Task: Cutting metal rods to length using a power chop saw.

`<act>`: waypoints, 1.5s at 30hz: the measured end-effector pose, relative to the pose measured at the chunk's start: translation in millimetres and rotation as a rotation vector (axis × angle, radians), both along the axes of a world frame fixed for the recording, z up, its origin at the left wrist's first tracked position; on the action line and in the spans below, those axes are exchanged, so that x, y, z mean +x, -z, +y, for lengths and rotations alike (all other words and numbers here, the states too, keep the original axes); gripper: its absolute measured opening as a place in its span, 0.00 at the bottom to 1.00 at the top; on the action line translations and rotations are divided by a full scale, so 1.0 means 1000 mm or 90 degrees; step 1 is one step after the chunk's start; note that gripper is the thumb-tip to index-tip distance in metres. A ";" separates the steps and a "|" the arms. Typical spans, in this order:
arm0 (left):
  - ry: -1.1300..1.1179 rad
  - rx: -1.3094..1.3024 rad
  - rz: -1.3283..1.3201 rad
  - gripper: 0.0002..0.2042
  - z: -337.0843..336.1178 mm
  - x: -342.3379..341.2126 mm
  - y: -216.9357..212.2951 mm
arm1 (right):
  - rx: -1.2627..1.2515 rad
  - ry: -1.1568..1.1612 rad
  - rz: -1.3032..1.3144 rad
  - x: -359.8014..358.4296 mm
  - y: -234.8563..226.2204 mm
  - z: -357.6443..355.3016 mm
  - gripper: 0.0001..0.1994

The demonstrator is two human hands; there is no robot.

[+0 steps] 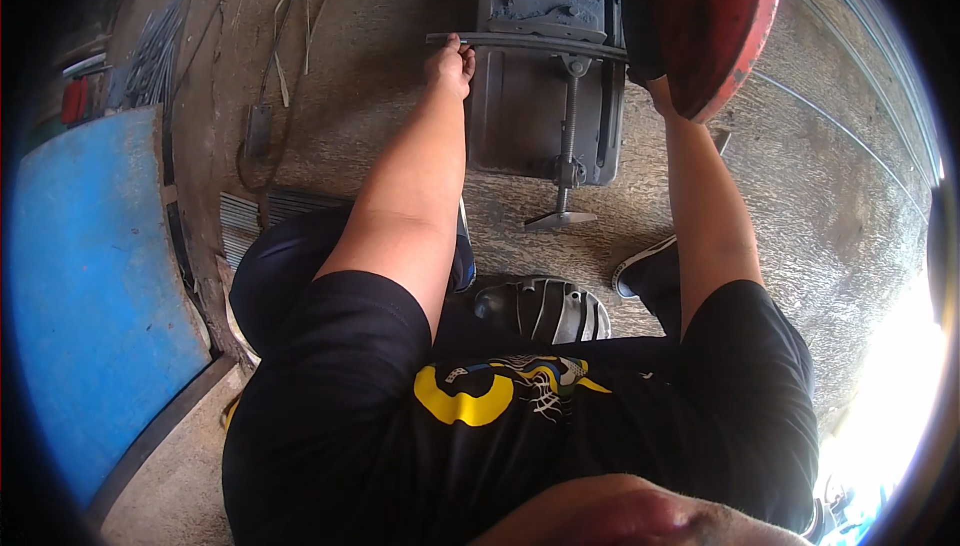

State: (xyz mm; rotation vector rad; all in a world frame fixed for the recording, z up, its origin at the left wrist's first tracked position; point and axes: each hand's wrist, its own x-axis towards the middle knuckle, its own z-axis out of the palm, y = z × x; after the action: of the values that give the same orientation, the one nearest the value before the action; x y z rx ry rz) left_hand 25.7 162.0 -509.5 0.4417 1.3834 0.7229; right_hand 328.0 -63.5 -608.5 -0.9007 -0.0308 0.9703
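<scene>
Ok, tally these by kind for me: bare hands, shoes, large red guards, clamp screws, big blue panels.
Bare hands: 2, left hand and right hand, the latter mostly hidden
Shoes: 2, left shoe and right shoe
Large red guard: 1
Clamp screw: 1
Big blue panel: 1
Total: 7

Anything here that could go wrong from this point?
Right hand is partly hidden by the red curved guard; its fingers might be caught if the machine runs.
Metal bar lies across the vise, with the left hand on one end; if the clamp screw is loose (can't tell), it might shift.
</scene>
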 end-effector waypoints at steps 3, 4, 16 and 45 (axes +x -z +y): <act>-0.014 -0.008 -0.010 0.05 0.001 0.000 0.000 | -0.036 -0.029 -0.021 0.002 0.005 0.003 0.21; -0.013 -0.008 -0.010 0.05 0.001 0.001 0.001 | -0.053 -0.041 -0.034 0.002 0.007 0.004 0.21; -0.053 0.034 0.013 0.08 -0.004 0.004 -0.002 | -0.189 -0.026 -0.111 0.005 0.002 0.005 0.21; 0.009 0.058 0.022 0.09 0.000 0.000 0.008 | -0.237 -0.130 -0.220 0.022 0.056 0.004 0.21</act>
State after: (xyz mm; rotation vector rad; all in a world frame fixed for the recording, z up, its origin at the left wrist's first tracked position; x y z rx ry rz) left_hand 26.0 162.1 -517.5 0.5369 1.3815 0.7717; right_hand 349.8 -59.3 -664.6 -1.4242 -0.2459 1.0168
